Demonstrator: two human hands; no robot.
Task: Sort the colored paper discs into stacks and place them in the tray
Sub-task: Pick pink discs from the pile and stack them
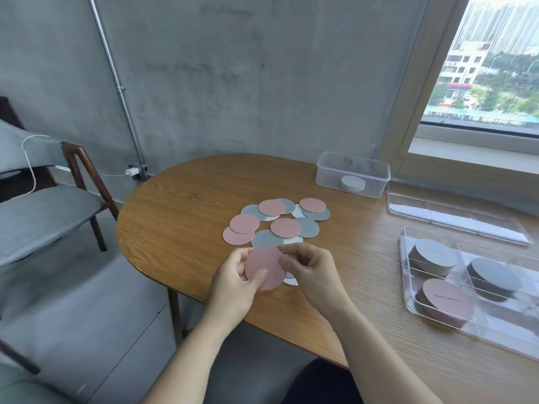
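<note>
Hands up front, both on one pink disc [264,271]: left hand [233,282] pinches its lower edge, thumb on top, and right hand [310,274] nips the upper right rim. Just beyond, loose discs [277,223] lie overlapping on the worktop [189,205], pink, grey and white mixed. Tray [408,301] sits well off to the right, pink stack [446,300] in its near compartment, so the right hand looks closer for the carry across.
</note>
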